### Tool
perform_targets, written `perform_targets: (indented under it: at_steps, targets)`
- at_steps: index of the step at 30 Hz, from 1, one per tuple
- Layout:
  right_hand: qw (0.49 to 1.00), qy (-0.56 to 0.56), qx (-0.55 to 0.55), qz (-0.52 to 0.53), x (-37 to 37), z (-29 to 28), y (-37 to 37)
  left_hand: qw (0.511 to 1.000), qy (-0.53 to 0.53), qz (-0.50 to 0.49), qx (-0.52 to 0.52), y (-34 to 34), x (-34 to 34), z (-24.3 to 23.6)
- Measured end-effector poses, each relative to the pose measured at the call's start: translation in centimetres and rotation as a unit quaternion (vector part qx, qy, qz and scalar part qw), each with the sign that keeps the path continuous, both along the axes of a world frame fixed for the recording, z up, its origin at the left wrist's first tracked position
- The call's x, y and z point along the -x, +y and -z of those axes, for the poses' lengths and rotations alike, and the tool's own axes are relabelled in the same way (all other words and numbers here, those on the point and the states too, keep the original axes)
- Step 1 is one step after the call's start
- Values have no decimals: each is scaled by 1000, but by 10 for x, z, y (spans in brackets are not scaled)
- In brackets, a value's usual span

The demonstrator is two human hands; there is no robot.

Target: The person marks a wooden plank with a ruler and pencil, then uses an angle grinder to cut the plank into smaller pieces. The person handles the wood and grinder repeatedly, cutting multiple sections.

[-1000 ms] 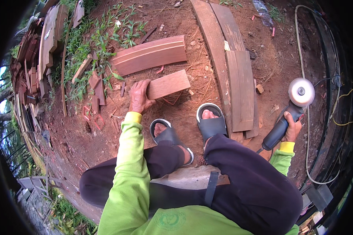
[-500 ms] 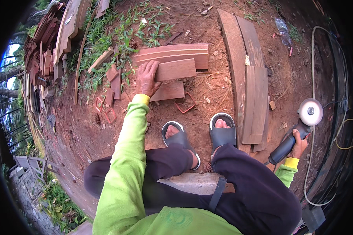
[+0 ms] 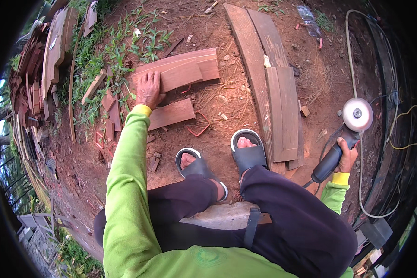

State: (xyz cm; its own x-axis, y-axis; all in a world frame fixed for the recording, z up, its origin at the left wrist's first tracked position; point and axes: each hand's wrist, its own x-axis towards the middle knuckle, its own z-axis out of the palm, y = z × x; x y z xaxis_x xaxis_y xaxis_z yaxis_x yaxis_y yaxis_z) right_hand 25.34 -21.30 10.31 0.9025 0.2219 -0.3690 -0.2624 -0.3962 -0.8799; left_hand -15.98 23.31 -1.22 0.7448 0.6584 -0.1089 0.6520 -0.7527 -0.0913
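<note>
My left hand (image 3: 149,90) grips the left end of a short reddish-brown wooden plank (image 3: 180,75), fingers over its top and thumb by its near edge. That plank lies against a longer board (image 3: 210,56) and overlaps it. Closer to my feet, another short plank (image 3: 173,114) rests on the soil, apart from the first. Out to the right, my right hand (image 3: 346,155) is wrapped round the body of a black angle grinder (image 3: 328,163). The grinder's round pale disc (image 3: 357,115) faces up, away from the wood; whether it spins cannot be told.
Long boards (image 3: 282,111) lie stacked right of my sandalled feet (image 3: 248,148). A pale hose (image 3: 350,51) curves along the right side. Stacked timber (image 3: 55,51) stands at far left beside grass. A red rectangular frame (image 3: 200,125) lies on the soil.
The short plank has shifted toward the longer board and now overlaps it, my left hand moving with it. The grinder stays in my right hand. The whole view has shifted somewhat.
</note>
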Motion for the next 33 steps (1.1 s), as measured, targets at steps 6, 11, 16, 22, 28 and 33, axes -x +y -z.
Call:
perform_targets:
  at_steps: [6, 11, 16, 22, 28, 33]
  targets:
    - [1000, -21, 12, 20, -5, 0, -8, 993, -103, 52, 11, -17, 1, -9]
    - [998, -42, 10, 47, -8, -5, -16, 983, -161, 77, 35, -42, -52, -43]
    - [996, -50, 10, 69, -12, -6, -23, 969, -189, 99, 127, -118, -143, -58]
    - [995, -60, 13, 81, -24, -9, -38, 961, -153, 162, 162, -187, -224, -40]
    - [996, -28, 29, 81, -27, -10, -43, 943, -245, 139, 178, -202, -236, -34]
    - [995, -40, 13, 88, -29, -4, -43, 941, -262, 134, 165, -217, -243, -22]
